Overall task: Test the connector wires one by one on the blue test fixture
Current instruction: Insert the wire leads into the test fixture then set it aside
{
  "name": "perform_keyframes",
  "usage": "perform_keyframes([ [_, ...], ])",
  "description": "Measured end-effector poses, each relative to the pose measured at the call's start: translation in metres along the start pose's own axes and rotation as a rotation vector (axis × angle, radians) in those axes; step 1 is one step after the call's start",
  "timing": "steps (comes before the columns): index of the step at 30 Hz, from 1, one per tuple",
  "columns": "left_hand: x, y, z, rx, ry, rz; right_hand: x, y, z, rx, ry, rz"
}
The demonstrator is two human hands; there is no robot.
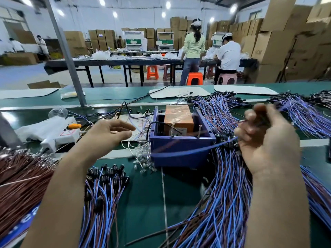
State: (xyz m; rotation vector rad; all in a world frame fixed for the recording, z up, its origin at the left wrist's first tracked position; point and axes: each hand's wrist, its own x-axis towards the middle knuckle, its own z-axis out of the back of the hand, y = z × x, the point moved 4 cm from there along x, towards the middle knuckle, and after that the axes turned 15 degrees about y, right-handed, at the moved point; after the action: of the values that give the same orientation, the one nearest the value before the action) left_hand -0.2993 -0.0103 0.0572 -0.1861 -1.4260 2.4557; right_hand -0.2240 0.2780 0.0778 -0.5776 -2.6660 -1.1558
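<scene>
1. Two hands flank the fixture (179, 161). The left hand (111, 133), to its left, has loose, spread fingers and holds nothing. The right hand (266, 140), to its right, has its fingers curled in on one wire (206, 146).
2. Wire position: it runs from the right hand leftward across the fixture's front wall. It does not appear to touch the two screws (172, 129) standing on the fixture's near rim. Judgement: this piece has not yet made test contact.
3. Risk: the free length could catch in the right pile (227, 194) and drag neighbours out. Cause: that pile lies hard against the fixture's right side, with its strands crossed.
4. Risk: the wire's end could miss the screws or touch both at once, giving a false reading. Cause: only one hand guides it and the left hand steadies nothing.
5. Risk: tested and untested pieces could mix. Cause: the left pile (103, 187), in front and left of the fixture, has no divider that I can see.
6. Hard to make out:
   - The wire is smeared and I cannot find its connector end.
   - The right fingertips are blurred, so the exact pinch is unclear.
   - The fixture's interior below the orange block (179, 117) is hidden by the front wall.
   - Both piles are cut off at the frame edge.
</scene>
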Motion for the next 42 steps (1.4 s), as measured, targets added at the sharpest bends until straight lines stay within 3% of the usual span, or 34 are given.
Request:
perform_keyframes([
  [5, -0.007, -0.036, -0.032, -0.141, 0.153, -0.183, -0.011, -0.024, -0.024, -0.541, 0.527, -0.432],
  [10, -0.006, -0.052, -0.083, -0.372, 0.338, -0.252, -0.021, -0.052, -0.037, -0.837, 0.693, -0.648],
  [15, 0.002, -0.044, -0.095, -0.531, 0.278, -0.214, -0.015, -0.058, -0.031, -0.821, 0.628, -0.666],
  [21, 0.012, -0.024, -0.096, -0.496, 0.198, -0.056, 0.001, -0.063, 0.012, -1.085, 0.298, -0.768],
  [28, 0.019, -0.009, -0.102, -0.435, 0.123, 0.027, 0.011, -0.067, 0.039, -1.132, 0.122, -0.755],
  [42, 0.025, 0.001, -0.094, -0.459, 0.041, 0.03, 0.012, -0.074, 0.028, -1.112, 0.213, -0.718],
])
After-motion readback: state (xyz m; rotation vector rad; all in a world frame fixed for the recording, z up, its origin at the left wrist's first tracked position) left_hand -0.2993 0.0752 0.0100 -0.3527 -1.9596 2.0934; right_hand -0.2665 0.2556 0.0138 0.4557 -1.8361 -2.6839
